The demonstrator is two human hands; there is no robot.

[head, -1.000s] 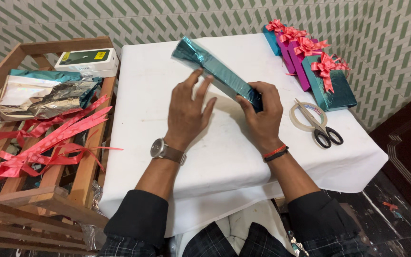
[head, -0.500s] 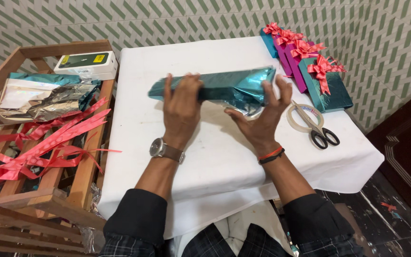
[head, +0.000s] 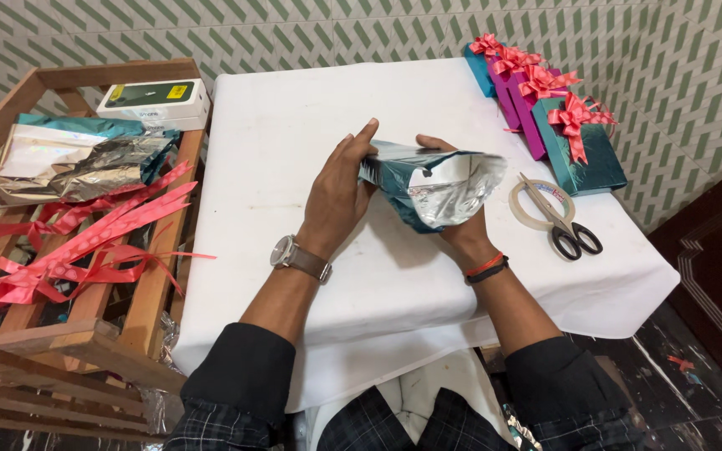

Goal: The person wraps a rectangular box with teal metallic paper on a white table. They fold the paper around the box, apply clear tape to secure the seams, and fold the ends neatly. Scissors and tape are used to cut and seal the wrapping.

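Teal-wrapped box held just above the middle of the white-covered worktop, open end of the foil turned toward the camera, silver inner side of the loose flap showing. Left hand flat against the box's left end, fingers straight and pressed on the foil, thumb side tucked at the fold; grip here open-handed, pressing rather than clamped. Right hand mostly hidden behind the flap, thumb visible over the top edge of the box, palm under it; grip closed around the box from below and behind. Wristwatch on the left wrist, red and black bands on the right. To the right on the worktop, a roll of clear tape lying flat with black-handled scissors resting across it, both near the right hand but apart from it. Beyond them, at the far right edge, a row of wrapped gifts in teal and magenta, each topped with a red ribbon bow. To the left, a wooden rack just beside the worktop, carrying red ribbon strips, folded sheets of teal and silver wrapping foil and a white flat carton at its far end.
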